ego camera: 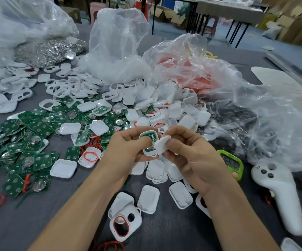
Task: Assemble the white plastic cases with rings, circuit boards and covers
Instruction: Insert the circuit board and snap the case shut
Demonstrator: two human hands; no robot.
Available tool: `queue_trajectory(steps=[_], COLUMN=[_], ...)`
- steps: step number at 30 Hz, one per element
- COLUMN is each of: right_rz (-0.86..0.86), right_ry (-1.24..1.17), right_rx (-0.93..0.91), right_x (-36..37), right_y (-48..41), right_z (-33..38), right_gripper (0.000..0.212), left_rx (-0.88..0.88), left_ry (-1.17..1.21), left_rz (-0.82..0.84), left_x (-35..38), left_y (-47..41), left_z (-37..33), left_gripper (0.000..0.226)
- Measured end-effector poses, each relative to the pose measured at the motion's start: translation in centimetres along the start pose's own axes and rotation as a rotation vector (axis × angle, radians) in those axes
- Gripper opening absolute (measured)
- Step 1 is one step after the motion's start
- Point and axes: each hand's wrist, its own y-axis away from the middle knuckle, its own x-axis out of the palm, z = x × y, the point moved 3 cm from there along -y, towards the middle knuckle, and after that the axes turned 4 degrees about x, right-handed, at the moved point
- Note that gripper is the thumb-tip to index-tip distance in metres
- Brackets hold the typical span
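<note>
2 curled hands [126, 149] [191, 156] around case [148, 137], cover [162, 145]

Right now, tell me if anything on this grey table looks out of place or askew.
Two items are not assembly parts: a white plastic handheld controller with dark buttons lies on the right, and a lime-green digital timer sits beside it, partly hidden by the right hand. Otherwise there are only loose heaps of parts.

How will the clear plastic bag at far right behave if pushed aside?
The clear plastic bag looks like thin crumpled film, so it would probably buckle rather than slide whole. Dark parts show through its lower left, so that end is likely heavier and may lag.
</note>
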Motion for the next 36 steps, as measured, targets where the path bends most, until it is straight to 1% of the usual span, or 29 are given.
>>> queue_trajectory(steps=[6, 10, 12, 13, 14, 16, 18, 20, 22, 24, 26, 28, 30, 33, 36], right_rz=[-0.006, -0.068, -0.079, -0.096, -0.132, -0.226, -0.268, -0.289, -0.341, -0.402, -0.449, -0.445, -0.426, -0.409, -0.406], right_ry=[-0.008, 0.080, 0.132, 0.185, 0.297, 0.686, 1.029, 1.203, 1.300, 1.330, 1.360, 1.422, 1.472, 1.533, 1.516], right_rx=[-0.019, -0.019, -0.053, -0.087, -0.136, -0.228, -0.237, -0.201, -0.163, -0.137, -0.131, -0.129, -0.102, -0.063, -0.044], right_x=[0.0, -0.1, -0.5, -0.9, -1.4, -2.4, -2.5, -2.1, -1.9, -1.9, -2.0, -2.1, -2.1, -1.7, -1.4], right_y=[-0.1, -0.2, -0.1, 0.1, 0.3, 0.7, 1.0, 0.9, 0.8, 0.8, 1.1, 1.5, 1.7, 1.6, 1.4], right_z=[0.1, 0.1, 0.7, 1.2, 1.8, 2.7, 2.6, 1.8, 1.2, 1.2, 1.8, 2.3, 2.4, 2.2, 1.9], right_gripper=[0.015, 0.014, 0.014, 0.015, 0.018, 0.029, 0.030, 0.028, 0.025, 0.022, 0.026, 0.037, 0.042, 0.040, 0.038], left_rx=[0.000, 0.000, -0.001, -0.001, -0.003, -0.012, -0.021, -0.028, -0.033, -0.035, -0.037, -0.037, -0.038, -0.037, -0.034], left_ry=[0.002, 0.016, 0.010, 0.006, 0.005, 0.001, -0.013, -0.018, -0.012, -0.010, -0.010, -0.015, -0.018, -0.019, -0.015], left_rz=[0.007, 0.008, 0.004, 0.002, -0.001, -0.007, -0.005, -0.001, -0.004, -0.006, -0.006, -0.005, -0.003, 0.000, 0.000], left_x=[0.1, -0.1, -0.2, -0.2, -0.2, -0.2, -0.3, -0.3, -0.4, -0.4, -0.4, -0.4, -0.4, -0.5, -0.4], left_y=[-0.1, -0.1, -0.1, -0.1, -0.2, -0.2, -0.3, -0.3, -0.4, -0.4, -0.4, -0.5, -0.5, -0.5, -0.4], left_z=[0.1, 0.2, 0.2, 0.2, 0.3, 0.4, 0.4, 0.4, 0.5, 0.5, 0.5, 0.5, 0.5, 0.5, 0.5], left_gripper=[0.034, 0.031, 0.031, 0.030, 0.030, 0.030, 0.031, 0.031, 0.030, 0.030, 0.030, 0.030, 0.030, 0.030, 0.030])
